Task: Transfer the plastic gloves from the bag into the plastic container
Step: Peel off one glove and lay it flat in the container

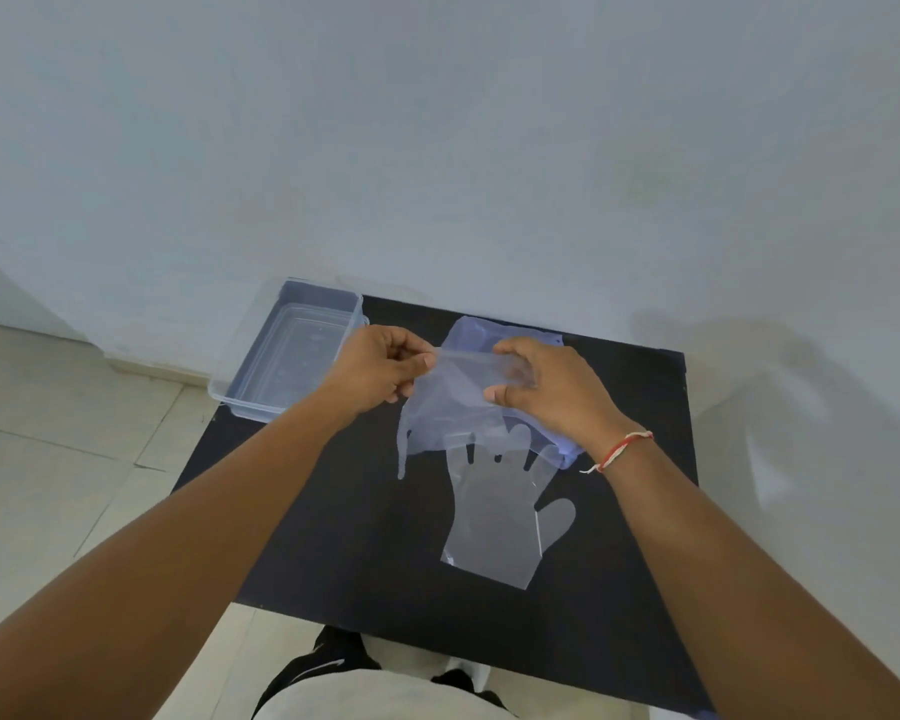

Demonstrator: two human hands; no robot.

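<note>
Overhead, black table (333,537), pale wall (437,148)

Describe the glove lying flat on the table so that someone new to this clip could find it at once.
Start at the black table set against the pale wall. Near its middle lies the flat glove, clear plastic, spread out with fingers pointing away from the person and thumb to the right. Unlike the crumpled glove held up between left hand and right hand, it rests untouched.

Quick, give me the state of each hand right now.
Left hand: closed, pinching the left edge of a held glove.
Right hand: closed, pinching the same glove's right side.
</note>
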